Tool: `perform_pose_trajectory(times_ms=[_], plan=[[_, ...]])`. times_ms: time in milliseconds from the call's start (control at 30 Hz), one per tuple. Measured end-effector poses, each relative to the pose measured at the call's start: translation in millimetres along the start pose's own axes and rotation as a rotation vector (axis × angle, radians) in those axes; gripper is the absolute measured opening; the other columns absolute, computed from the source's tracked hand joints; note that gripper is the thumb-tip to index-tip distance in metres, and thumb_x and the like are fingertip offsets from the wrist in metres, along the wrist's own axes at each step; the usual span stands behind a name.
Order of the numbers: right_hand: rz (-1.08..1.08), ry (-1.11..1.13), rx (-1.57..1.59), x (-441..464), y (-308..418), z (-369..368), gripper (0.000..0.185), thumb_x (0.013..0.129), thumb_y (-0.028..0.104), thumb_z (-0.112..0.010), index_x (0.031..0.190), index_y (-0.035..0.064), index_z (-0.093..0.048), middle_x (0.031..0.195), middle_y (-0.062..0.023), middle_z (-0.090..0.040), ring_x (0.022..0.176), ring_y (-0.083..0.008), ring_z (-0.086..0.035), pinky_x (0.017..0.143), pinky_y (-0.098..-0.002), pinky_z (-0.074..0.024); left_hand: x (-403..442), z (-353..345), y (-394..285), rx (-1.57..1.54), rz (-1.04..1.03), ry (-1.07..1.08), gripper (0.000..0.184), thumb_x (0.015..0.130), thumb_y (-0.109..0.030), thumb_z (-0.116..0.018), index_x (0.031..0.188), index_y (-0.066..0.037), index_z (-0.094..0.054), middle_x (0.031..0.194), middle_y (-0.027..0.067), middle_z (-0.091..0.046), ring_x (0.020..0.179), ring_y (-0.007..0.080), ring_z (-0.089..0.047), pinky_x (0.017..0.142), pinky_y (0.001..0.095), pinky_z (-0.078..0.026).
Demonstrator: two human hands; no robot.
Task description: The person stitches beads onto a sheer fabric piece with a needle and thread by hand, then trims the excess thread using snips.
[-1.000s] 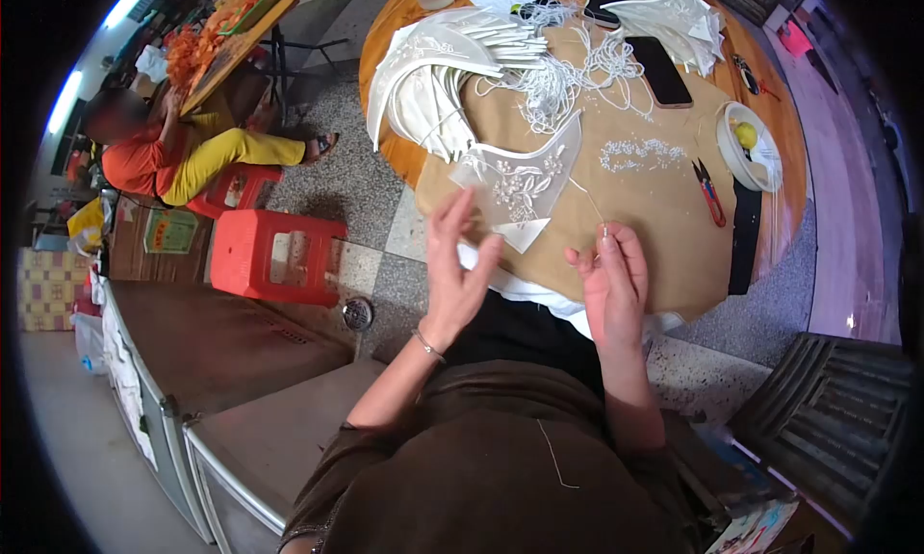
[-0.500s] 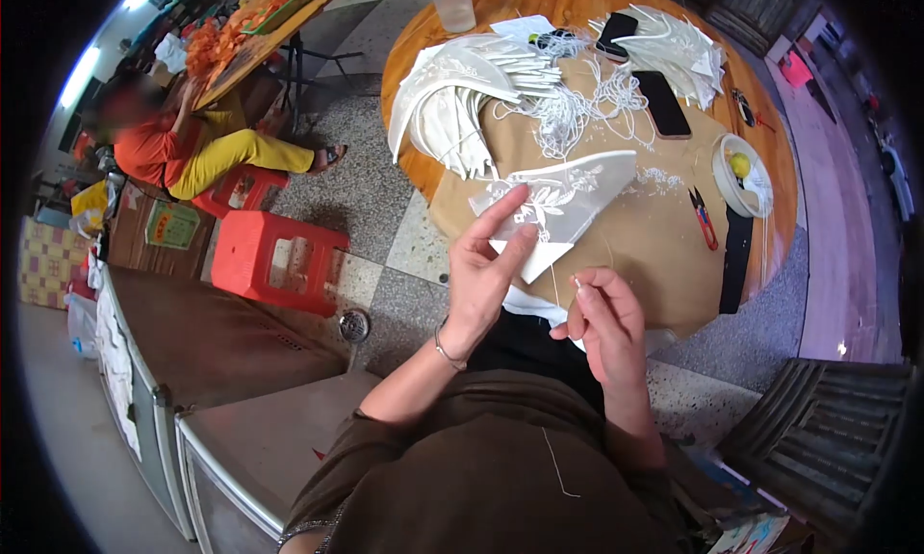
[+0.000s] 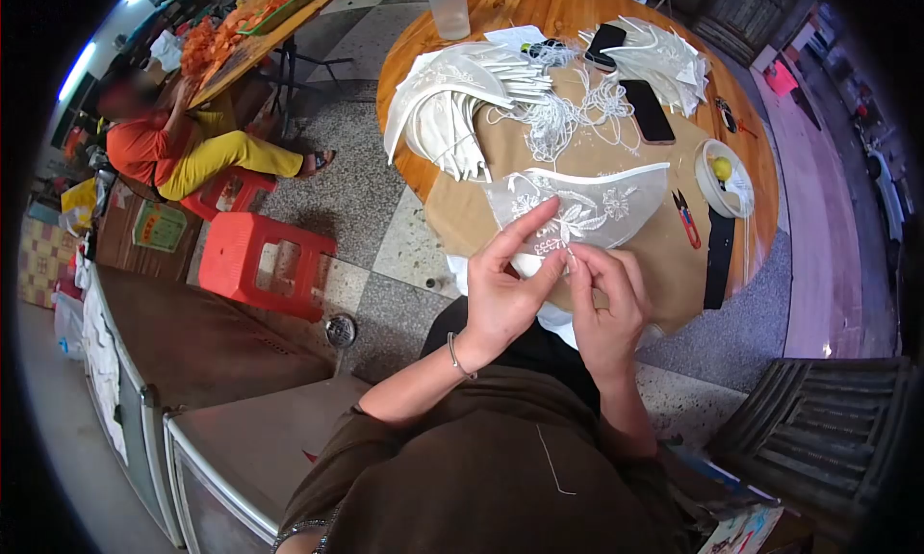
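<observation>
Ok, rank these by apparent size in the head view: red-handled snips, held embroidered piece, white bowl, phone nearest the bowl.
Largest to smallest:
embroidered piece, though likely nearest the camera
white bowl
phone
red-handled snips

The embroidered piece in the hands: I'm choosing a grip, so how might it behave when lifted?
The embroidered piece is probably light, as it looks thin and see-through. It may flex rather than flop, since it juts past the left hand without obvious drooping. Its white edging likely stiffens one side.

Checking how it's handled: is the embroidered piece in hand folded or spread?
Spread: the embroidered piece opens out beyond the left hand, its floral pattern and curved white edge showing. Part of its lower end is hidden.
</observation>
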State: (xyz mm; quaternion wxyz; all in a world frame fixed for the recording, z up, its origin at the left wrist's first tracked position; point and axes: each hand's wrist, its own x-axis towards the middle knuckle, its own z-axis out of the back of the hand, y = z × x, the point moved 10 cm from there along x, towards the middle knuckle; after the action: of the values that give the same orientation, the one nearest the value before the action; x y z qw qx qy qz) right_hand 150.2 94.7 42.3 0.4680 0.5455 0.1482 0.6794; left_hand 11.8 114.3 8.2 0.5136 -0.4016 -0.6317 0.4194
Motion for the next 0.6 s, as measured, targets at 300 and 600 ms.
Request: perform_pose_trajectory(times_ms=[300,600], plan=[[-0.01,-0.005,0.008,-1.1,3.7,5.3,0.018,0.079,-0.003,-0.067,0.096,0.0031,-0.067,0.085,-0.0078,-0.063,0.067,-0.0164,-0.062,0.058,-0.0277,-0.0503,-2.9,1.1,-9.8,0.027,-0.099,-0.028,0.052,0.078,0.005,-0.068,0.128,0.001,-0.054,0.124,0.0139,-0.059,0.112,0.0173,-0.056,0.095,0.0279,-0.043],[-0.036,0.007,0.041,0.8,6.7,7.5,0.018,0.079,-0.004,-0.067,0.095,0.002,-0.068,0.084,-0.008,-0.063,0.067,-0.0158,-0.062,0.058,-0.0274,-0.0506,-5.0,1.2,-13.6,0.088,-0.127,-0.035,0.053,0.078,0.005,-0.067,0.129,-0.001,-0.054,0.122,0.0141,-0.06,0.109,0.0175,-0.058,0.092,0.0276,-0.045]])
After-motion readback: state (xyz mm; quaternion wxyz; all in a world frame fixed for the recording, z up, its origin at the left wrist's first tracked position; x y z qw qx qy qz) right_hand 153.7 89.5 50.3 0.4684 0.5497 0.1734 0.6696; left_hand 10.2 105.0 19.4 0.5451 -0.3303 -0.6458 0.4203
